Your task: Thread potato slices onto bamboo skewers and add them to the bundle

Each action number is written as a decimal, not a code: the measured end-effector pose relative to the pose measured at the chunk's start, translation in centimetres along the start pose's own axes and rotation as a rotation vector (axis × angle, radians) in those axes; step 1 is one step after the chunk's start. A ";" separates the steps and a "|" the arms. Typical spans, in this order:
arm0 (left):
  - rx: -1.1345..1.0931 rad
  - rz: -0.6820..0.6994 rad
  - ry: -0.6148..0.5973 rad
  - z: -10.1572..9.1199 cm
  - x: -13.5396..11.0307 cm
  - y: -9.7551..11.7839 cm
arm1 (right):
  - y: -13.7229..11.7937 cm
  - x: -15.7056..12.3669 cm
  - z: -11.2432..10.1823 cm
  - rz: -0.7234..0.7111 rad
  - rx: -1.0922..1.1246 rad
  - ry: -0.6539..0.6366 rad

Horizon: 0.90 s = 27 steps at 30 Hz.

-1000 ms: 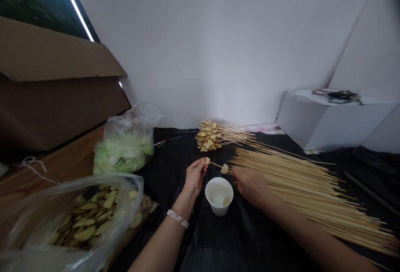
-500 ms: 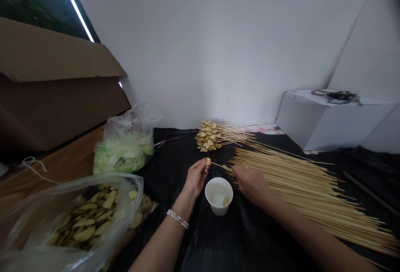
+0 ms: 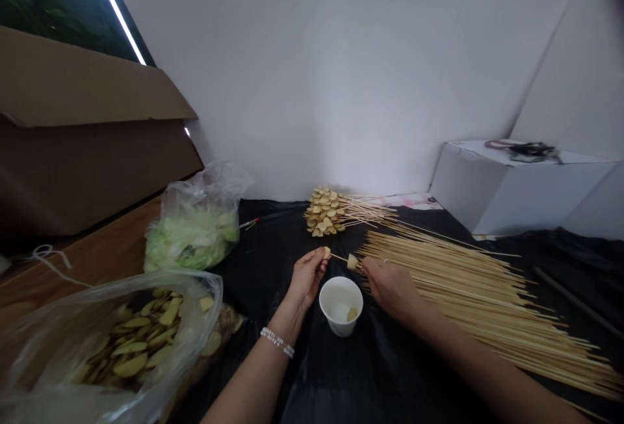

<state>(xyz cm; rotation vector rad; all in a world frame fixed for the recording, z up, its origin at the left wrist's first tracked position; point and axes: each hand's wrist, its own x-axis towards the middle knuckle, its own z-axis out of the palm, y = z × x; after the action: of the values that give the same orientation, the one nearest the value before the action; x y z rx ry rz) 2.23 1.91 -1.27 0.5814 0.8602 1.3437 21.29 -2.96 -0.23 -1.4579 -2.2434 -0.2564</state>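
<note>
The left hand is grasping a bamboo skewer between thumb and fingers, with a pale potato slice sitting at the fingertips. A second slice is threaded farther along the same skewer, toward the right hand. The right hand is partly closed, its fingertips reaching just beside that second slice; whether it is gripping the skewer cannot be determined.

A white paper cup is standing directly below the gap between the hands, holding liquid and a slice. A spread of loose bamboo skewers is lying right of the right hand. Ahead of both hands, a bundle of finished skewers of potato slices is resting on a black plastic sheet. Left of the left hand, a clear plastic bag of potato slices and a bag of shredded green vegetable are sitting. A pearl bracelet is encircling the left wrist.
</note>
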 end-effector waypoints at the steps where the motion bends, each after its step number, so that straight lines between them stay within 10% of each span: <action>1: 0.002 -0.007 -0.002 0.0 0.0 0.0 | 0.0 0.1 0.0 0.014 0.013 -0.033; 18: -0.013 0.053 0.041 -0.5 0.4 0.4 | -0.2 0.7 -1.2 0.077 0.067 -0.241; 27: 0.019 0.069 0.018 -0.3 0.3 0.1 | 0.1 0.3 -0.9 0.073 -0.002 -0.114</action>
<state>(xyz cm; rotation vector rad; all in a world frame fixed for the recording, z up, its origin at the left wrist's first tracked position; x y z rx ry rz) 1.88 2.14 -1.43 0.6188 0.8750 1.4068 21.57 -3.02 0.74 -1.5886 -2.2735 -0.1564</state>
